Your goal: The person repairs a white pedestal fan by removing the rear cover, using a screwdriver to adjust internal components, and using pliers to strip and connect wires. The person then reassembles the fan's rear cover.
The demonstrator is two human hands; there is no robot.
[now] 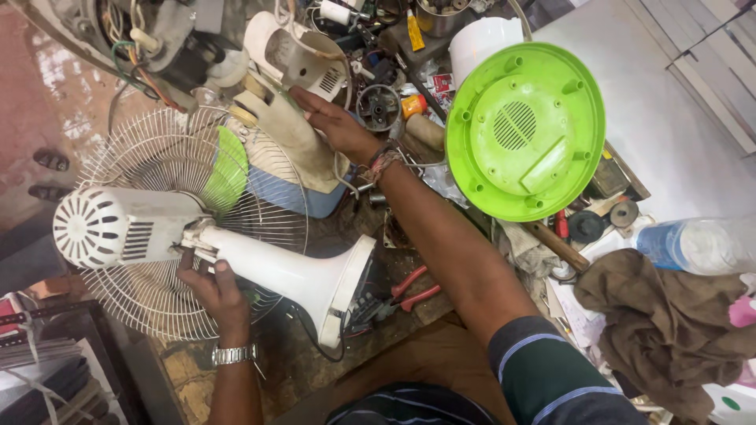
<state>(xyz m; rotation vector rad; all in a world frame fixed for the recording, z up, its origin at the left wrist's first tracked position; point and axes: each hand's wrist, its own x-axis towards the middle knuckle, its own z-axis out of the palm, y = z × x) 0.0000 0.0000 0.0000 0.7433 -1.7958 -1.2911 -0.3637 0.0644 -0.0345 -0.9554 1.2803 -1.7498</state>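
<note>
My left hand [214, 285] grips the fan [236, 260] where its white neck meets the motor housing [102, 227]; the thumb lies on top of the neck and the fingers [191, 271] curl under the joint. The fan lies on its side across the bench [307, 362]. Its flared foot [346, 287] points away from my fingers toward my body's right, and its wire guard [173, 165] spreads behind and above my knuckles. A green blade [228, 169] shows through the guard, above my thumb. A steel watch [234, 354] sits on that wrist.

My right hand [335, 122] reaches out across the bench, palm down, fingers spread loosely and resting on a cream stand piece [295, 145]. I cannot tell whether they press on it or only touch it; they are not closed around it. Just past my fingertips is a white vented cover [295, 59]. Beside my wrist, with its thread bands [382, 161], sits a small round metal part [379, 106].

Further to the right of that forearm a lime-green round base [524, 130] stands tilted, its underside with a vent grille facing me. Red-handled pliers [409, 287] lie under my forearm, near the fan's foot. A brown rag [661, 315] and a clear bottle [697, 244] lie well off to the right.
</note>
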